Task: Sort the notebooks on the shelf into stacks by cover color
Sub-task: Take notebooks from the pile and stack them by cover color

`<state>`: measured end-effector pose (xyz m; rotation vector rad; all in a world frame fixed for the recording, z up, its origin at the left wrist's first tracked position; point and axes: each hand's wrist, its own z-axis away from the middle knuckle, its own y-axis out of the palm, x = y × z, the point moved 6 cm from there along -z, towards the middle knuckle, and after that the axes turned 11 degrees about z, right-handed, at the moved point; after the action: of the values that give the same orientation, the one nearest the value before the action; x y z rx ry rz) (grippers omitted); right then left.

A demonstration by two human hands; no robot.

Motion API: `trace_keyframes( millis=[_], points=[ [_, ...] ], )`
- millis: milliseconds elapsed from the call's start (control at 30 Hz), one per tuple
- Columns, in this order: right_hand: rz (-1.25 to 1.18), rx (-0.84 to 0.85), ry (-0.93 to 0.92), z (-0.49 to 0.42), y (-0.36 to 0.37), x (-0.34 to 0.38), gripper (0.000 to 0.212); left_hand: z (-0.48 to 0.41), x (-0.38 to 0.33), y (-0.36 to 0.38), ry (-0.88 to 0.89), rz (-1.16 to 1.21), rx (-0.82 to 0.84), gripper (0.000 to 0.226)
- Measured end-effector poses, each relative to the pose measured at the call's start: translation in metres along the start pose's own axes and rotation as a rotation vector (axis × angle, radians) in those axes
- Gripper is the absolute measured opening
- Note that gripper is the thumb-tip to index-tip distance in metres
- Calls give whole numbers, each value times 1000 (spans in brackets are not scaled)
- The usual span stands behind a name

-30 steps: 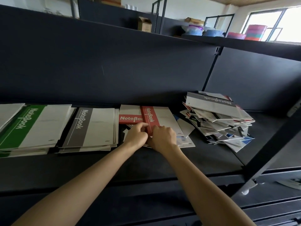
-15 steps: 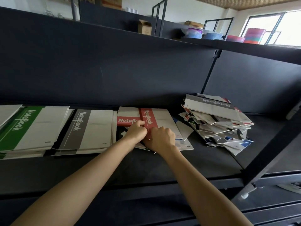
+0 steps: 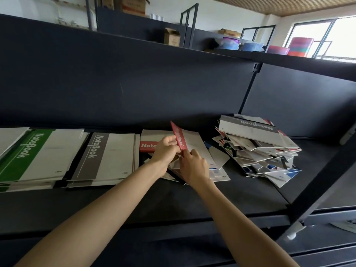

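That red notebook (image 3: 180, 140) just tipped up on edge
your left hand (image 3: 165, 149) and right hand (image 3: 194, 166) both pinch its near end above the middle pile (image 3: 221, 175); it lay flat a second ago (squaring up the reds, I'd guess).

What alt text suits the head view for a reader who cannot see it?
Left hand and right hand grip a red notebook, tilted up off a pile on a shelf. A green stack and a gray stack lie left of it, a messy heap right.
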<state>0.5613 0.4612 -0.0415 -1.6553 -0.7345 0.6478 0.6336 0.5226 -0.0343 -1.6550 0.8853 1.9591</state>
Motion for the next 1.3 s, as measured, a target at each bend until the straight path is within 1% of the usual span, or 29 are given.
trace_keyframes(
  millis=[33,100,200,267,333,400,467,533,600,733,833,933,1033,1167,1300],
  points=[
    [2,-7,2,0,-1,0,37,0,1,-1,4,11,-7,47],
    [10,-24,-16,2,-2,2,32,-1,3,-6,-12,24,-28,52],
    [0,-83,-97,5,-7,14,28,2,1,-15,-6,-71,-65,55],
    [-78,-119,-181,9,-9,27,26,5,1,-22,-3,-136,-82,51],
    [-180,-134,-256,14,-7,40,24,8,1,-33,3,-157,-111,41],
    [-273,-147,-305,17,-4,53,28,14,1,-49,21,-143,-175,36],
    [-285,-140,-333,16,-1,64,40,19,-5,-69,65,-167,-249,35],
    [-214,-76,-285,12,2,74,48,25,-14,-90,116,-237,-306,39],
    [-193,-41,-245,8,4,87,51,32,-23,-113,161,-307,-340,44],
    [-306,-132,-342,8,-6,140,45,49,-41,-163,236,-452,-378,49],
    [-341,-151,-375,10,-16,186,45,64,-57,-201,320,-673,-406,51],
    [-318,-149,-403,12,-23,235,46,75,-70,-243,378,-954,-373,50],
    [-300,-179,-424,15,-33,286,41,85,-77,-286,350,-1189,-289,45],
    [-274,-159,-438,18,-39,347,38,93,-87,-343,318,-1327,-237,45],
    [-231,-103,-426,24,-40,393,36,94,-93,-389,317,-1364,-181,41]
  ],
)
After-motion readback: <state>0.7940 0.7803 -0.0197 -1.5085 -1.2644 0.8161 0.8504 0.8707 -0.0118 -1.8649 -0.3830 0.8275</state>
